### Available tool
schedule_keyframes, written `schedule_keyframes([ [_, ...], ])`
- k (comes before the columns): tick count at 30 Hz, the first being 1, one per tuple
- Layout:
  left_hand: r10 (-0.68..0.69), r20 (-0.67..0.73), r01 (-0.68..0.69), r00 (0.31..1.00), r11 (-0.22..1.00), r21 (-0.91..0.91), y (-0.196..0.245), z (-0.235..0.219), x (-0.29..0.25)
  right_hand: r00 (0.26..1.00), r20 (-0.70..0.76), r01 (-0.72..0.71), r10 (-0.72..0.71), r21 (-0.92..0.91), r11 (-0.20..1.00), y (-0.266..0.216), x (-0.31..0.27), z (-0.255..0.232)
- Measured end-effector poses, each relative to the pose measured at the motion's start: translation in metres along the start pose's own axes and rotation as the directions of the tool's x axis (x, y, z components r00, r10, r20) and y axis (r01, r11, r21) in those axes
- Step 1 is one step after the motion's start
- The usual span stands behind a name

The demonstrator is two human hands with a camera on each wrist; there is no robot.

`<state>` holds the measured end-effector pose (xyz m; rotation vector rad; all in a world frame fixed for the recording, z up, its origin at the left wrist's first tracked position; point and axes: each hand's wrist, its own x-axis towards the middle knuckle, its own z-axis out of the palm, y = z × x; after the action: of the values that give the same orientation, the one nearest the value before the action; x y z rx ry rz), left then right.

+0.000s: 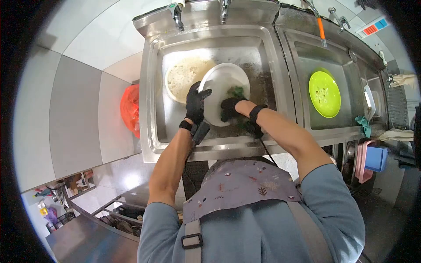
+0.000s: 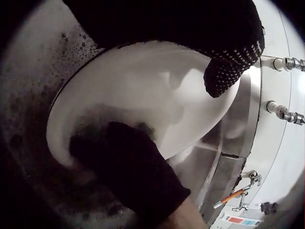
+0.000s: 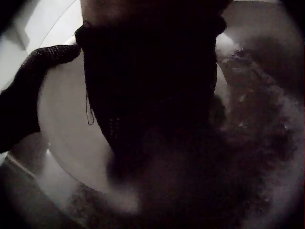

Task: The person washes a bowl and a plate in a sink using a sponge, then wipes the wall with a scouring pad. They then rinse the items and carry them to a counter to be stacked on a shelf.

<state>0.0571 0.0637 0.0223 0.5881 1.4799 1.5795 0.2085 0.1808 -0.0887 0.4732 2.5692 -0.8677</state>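
A large white plate (image 1: 215, 98) is tilted over the sink in the head view. My left hand (image 1: 195, 103), in a black dotted glove, grips its left rim, with the thumb (image 2: 221, 78) over the inner face in the left wrist view. My right hand (image 1: 230, 109), also gloved in black, is against the plate's inside and holds a green scouring pad (image 1: 237, 92), blurred and mostly covered by the fingers. Dark shadow hides the right fingertips in the right wrist view. Left of the plate lies a round, foam-covered dish (image 1: 177, 81).
The steel sink (image 1: 153, 131) holds sudsy water. In the neighbouring basin (image 1: 302, 57) sits a lime-green plate (image 1: 324, 94) with small bits on it. Taps (image 1: 176, 17) line the back wall. A red bag (image 1: 130, 109) hangs at the left, and a teal cloth (image 1: 363, 125) drapes over the right edge.
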Motion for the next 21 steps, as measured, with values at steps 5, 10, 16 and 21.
schedule_keyframes([
  [5, 0.052, 0.031, -0.054, 0.998, 0.997, 0.051, 0.012, 0.000, 0.004, 0.980, -0.007, 0.197, -0.197, 0.053, 0.979, 0.000, 0.009, 0.002],
  [10, 0.163, 0.053, -0.171, 0.985, 0.938, 0.301, 0.012, -0.019, 0.004, 0.930, -0.307, 0.042, -0.204, -0.460, 0.887, 0.024, -0.022, -0.026],
  [16, 0.366, 0.320, -0.483, 0.874, 0.728, 0.485, -0.026, -0.049, 0.019, 0.942, -0.336, -0.151, -0.008, -0.445, 0.883, -0.010, -0.015, -0.126],
  [21, 0.383, 0.427, -0.558, 0.819, 0.705, 0.438, -0.028, -0.051, 0.024, 0.659, -0.640, 0.143, -0.395, -0.409, 0.901, -0.019, 0.004, -0.144],
])
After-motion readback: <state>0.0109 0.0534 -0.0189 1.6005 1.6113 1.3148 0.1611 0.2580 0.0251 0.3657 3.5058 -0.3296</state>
